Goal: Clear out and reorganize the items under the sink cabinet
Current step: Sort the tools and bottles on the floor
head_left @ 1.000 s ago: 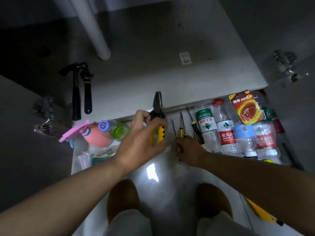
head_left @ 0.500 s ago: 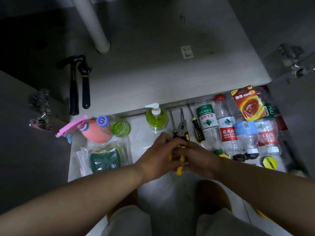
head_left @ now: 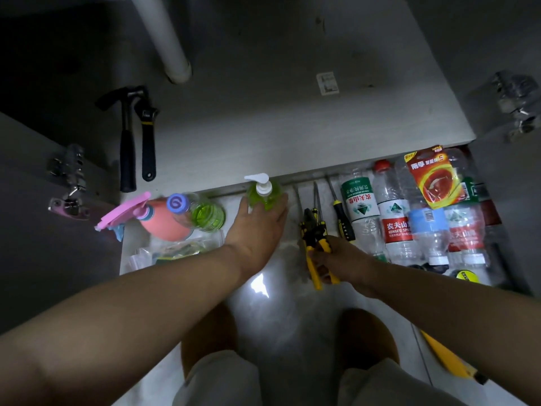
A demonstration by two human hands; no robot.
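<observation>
The soap bottle (head_left: 265, 194) is standing upright on the floor just in front of the cabinet (head_left: 292, 127) edge, and the left hand (head_left: 259, 227) is wrapping around its near side, thumb on one flank and fingers curling round the other, palm down, forearm reaching in from the lower left. The grasp looks loose; whether it is squeezing the bottle cannot be told. Right of that grip, the right hand (head_left: 341, 259) is closing around the yellow handles of the pliers (head_left: 314, 238), whose black head is pointing away toward the cabinet; the wrist is lying low near the floor. Half a second ago both hands were meeting over the pliers; now the left one has left them and crossed to the soap, and the pliers are lying in the right hand alone. Just beyond the pliers, screwdrivers (head_left: 341, 215) are lying side by side, with water bottles (head_left: 395, 221) further right. Left of the soap grip are a green bottle (head_left: 205, 213) and a pink sprayer (head_left: 158, 221). A hammer (head_left: 127, 142) and a wrench (head_left: 147, 136) are lying inside the cabinet, well apart from both hands.
</observation>
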